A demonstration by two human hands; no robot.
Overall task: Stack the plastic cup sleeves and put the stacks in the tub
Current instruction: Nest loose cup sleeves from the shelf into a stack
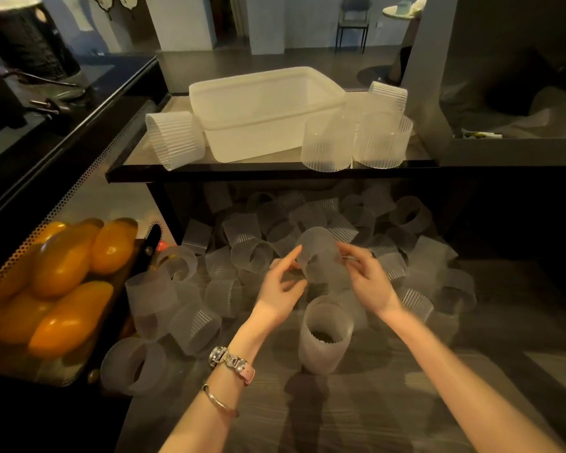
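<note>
Centre frame: we pinch one ribbed, translucent plastic sleeve (319, 253) between left hand (283, 289) and right hand (366, 279), fingers curled on its rim.

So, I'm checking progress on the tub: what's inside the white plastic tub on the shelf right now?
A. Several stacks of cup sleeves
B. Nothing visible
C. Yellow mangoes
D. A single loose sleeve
B: the white plastic tub shows only its bare interior, while the stacked cup sleeves stand outside it on the shelf.
</note>
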